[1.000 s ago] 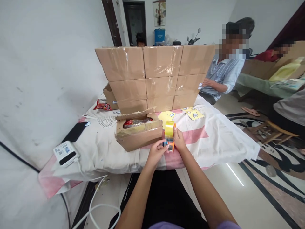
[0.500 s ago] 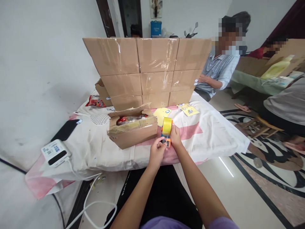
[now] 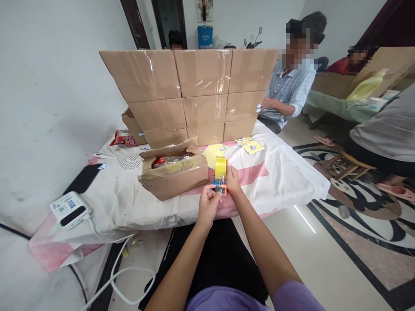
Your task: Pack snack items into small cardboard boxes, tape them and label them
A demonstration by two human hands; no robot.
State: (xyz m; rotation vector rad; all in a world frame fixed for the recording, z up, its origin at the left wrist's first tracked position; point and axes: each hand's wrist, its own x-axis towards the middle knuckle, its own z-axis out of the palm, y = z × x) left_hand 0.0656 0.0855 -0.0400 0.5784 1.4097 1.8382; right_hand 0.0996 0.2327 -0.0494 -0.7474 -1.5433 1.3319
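Since the earlier frame, lifted a little and brought nearer. Open carton at left, just beside. Left hand below, pinching the loose tape end. Tape dispenser standing upright, roll on top. Right hand closed around its right side, nearer.

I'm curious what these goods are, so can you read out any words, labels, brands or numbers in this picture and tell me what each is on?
No text here can be read.
White device: printed label, too small to read.
Red snack packet: print blurred.
Yellow sheets: small stickers, illegible.
Blue container: pale marking, too small.
Stacked cardboard boxes: plain, clear tape only.
Tape dispenser in the right hand: no lettering visible.
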